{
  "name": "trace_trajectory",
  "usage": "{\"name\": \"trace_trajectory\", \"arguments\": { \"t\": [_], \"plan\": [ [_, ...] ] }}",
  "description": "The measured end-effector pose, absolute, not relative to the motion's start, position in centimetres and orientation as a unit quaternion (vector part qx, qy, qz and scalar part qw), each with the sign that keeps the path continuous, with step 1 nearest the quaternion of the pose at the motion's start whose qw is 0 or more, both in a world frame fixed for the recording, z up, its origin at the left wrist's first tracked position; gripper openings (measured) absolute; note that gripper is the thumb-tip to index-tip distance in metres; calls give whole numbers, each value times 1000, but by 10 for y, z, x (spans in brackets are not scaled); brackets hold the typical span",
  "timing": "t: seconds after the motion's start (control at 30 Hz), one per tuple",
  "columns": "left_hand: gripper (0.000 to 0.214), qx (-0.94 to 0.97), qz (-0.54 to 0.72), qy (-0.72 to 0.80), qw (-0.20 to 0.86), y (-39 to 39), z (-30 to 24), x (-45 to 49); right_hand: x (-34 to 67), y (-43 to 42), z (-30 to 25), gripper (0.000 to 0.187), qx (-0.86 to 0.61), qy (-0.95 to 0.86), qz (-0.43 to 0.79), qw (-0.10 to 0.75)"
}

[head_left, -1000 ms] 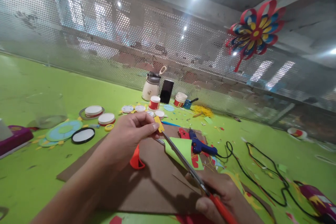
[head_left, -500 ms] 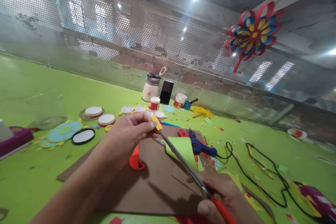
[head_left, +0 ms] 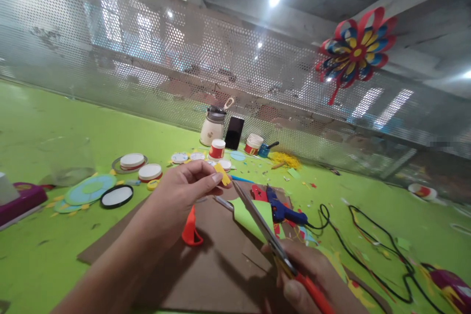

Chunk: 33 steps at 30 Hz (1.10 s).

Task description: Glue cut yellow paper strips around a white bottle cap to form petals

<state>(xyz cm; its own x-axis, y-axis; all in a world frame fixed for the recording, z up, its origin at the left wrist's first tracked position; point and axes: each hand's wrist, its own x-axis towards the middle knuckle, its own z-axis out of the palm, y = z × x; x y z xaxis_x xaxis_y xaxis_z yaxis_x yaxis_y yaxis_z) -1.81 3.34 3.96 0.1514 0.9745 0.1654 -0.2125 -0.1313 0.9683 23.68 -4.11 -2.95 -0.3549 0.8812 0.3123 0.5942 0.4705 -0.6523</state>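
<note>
My left hand [head_left: 180, 196] pinches a small yellow paper piece [head_left: 222, 174] between thumb and fingers, above a brown cardboard sheet [head_left: 217, 260]. My right hand [head_left: 312, 279] grips red-handled scissors [head_left: 272, 243] whose blades are spread apart and point up toward the yellow piece, their tips just short of it. A folded green paper [head_left: 253, 213] lies under the blades. A red loop of paper [head_left: 191, 228] stands on the cardboard below my left hand.
A blue glue gun [head_left: 283, 211] with a black cord [head_left: 368, 245] lies to the right on the green table [head_left: 55, 122]. White lids [head_left: 149, 171], glue jars [head_left: 217, 148], a white bottle [head_left: 212, 127], a phone [head_left: 234, 132] and paper scraps sit behind. A paper pinwheel [head_left: 355, 51] hangs on the perforated wall.
The scissor blades have opened and drawn slightly back from the yellow piece. My left hand has shifted the piece a little to the right.
</note>
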Motion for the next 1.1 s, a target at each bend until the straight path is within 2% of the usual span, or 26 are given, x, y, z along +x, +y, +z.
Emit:
{"name": "trace_trajectory", "arguments": {
  "t": [0.13,0.47,1.1],
  "plan": [
    [11,524,537,355,558,32,39,-17,234,-41,-21,61,-479,-791,227,305],
    [10,512,533,355,573,31,39,-13,216,-49,-3,57,-477,-774,271,315],
    [12,495,542,370,570,28,44,-10,213,-47,11,55,-449,-806,234,307]
  ]
}}
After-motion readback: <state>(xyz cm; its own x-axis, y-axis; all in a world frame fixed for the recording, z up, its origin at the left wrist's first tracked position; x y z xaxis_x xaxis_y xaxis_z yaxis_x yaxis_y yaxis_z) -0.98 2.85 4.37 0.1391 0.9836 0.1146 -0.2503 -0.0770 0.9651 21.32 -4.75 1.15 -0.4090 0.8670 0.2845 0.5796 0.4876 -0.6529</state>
